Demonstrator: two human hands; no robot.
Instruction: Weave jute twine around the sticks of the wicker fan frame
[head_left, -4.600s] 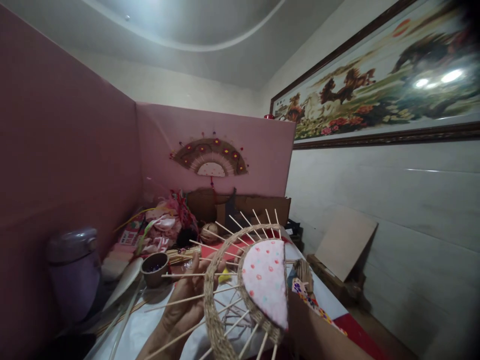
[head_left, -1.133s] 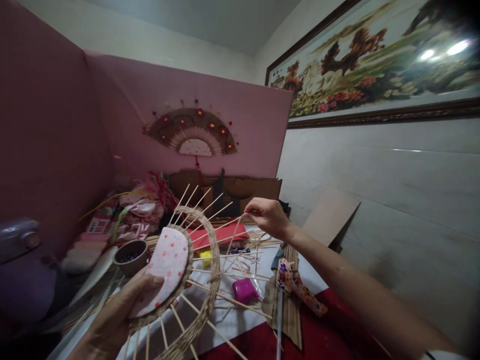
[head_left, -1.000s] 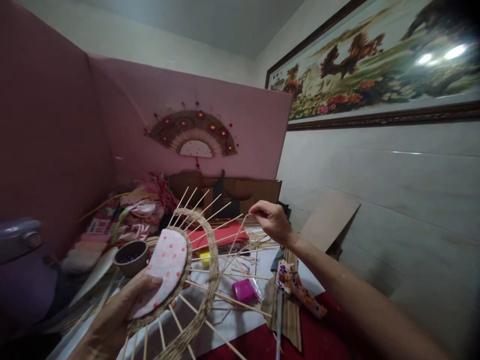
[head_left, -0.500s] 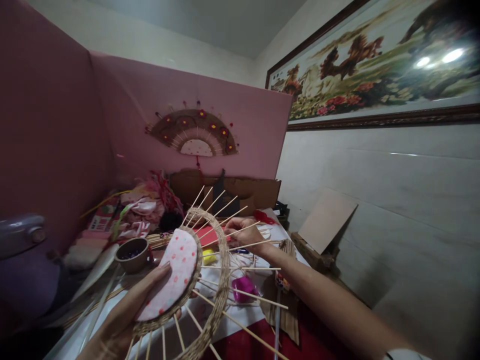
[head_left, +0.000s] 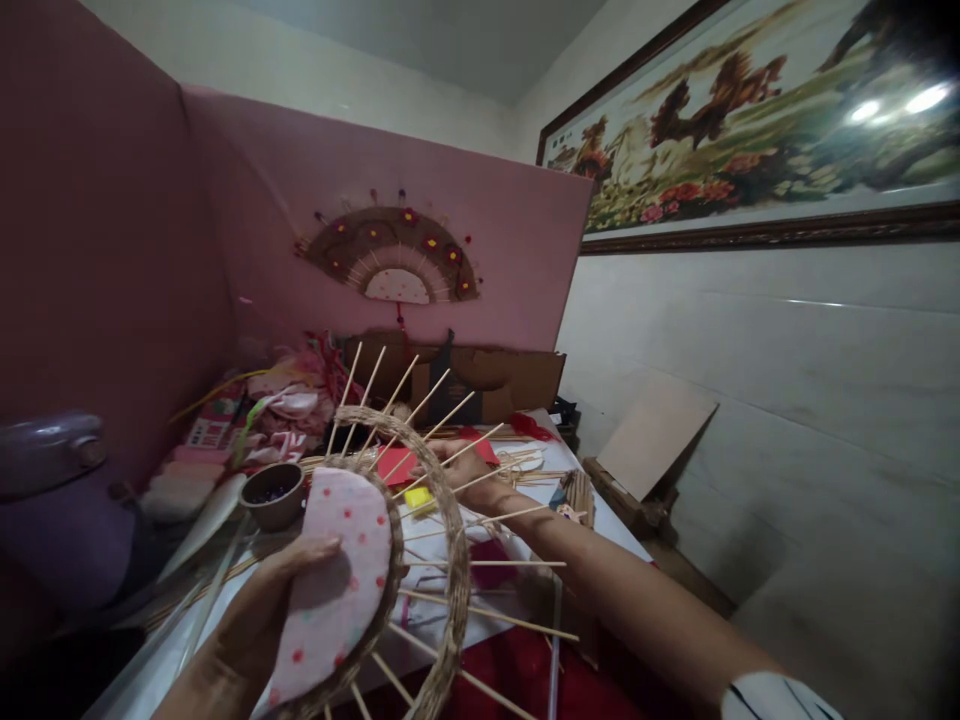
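Observation:
My left hand is closed on an unfinished fan, thumb on its half-round pad and the other fingers hidden behind. The pad is white cloth with red dots, edged in woven twine. Thin wooden sticks spread out from it, crossed by a curved band of braided twine. Beyond these sticks, my right hand reaches low over the table beside red paper. Sticks and band partly cover its fingers, so whether they hold anything cannot be made out. A yellow piece lies just nearer.
A finished fan hangs on the pink panel. On the left stand a bowl of dark beads and a heap of pink cloth. Cardboard stands behind; a board leans against the right wall.
My right hand has moved left and slightly farther back, toward the red paper. The fan in my left hand has tilted, its upper sticks swinging left. My view has shifted slightly.

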